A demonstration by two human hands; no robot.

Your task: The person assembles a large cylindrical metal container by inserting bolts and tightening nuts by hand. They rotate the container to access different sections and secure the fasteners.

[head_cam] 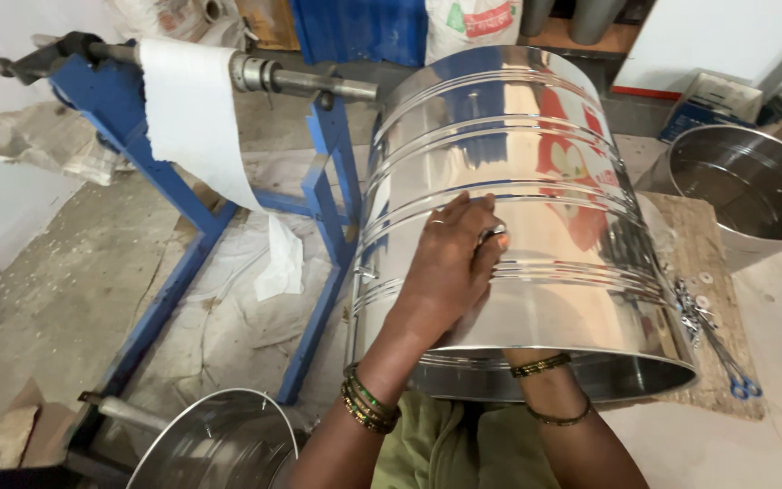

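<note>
Bracing the steel drum (536, 208) — left hand (450, 263) flat, unclenched; right hand (545, 371) reaches inside, grip hidden — keep it from rolling toward the blue stand (328, 208).

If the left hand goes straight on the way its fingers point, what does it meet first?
The left hand lies flat on the steel drum, fingers pointing up along its side. It would slide along the drum wall; beyond the far rim, likely the sacks, though depth is unclear.

The right hand (536, 355) is hidden inside the steel drum (536, 181); only its bangled wrist shows.
</note>
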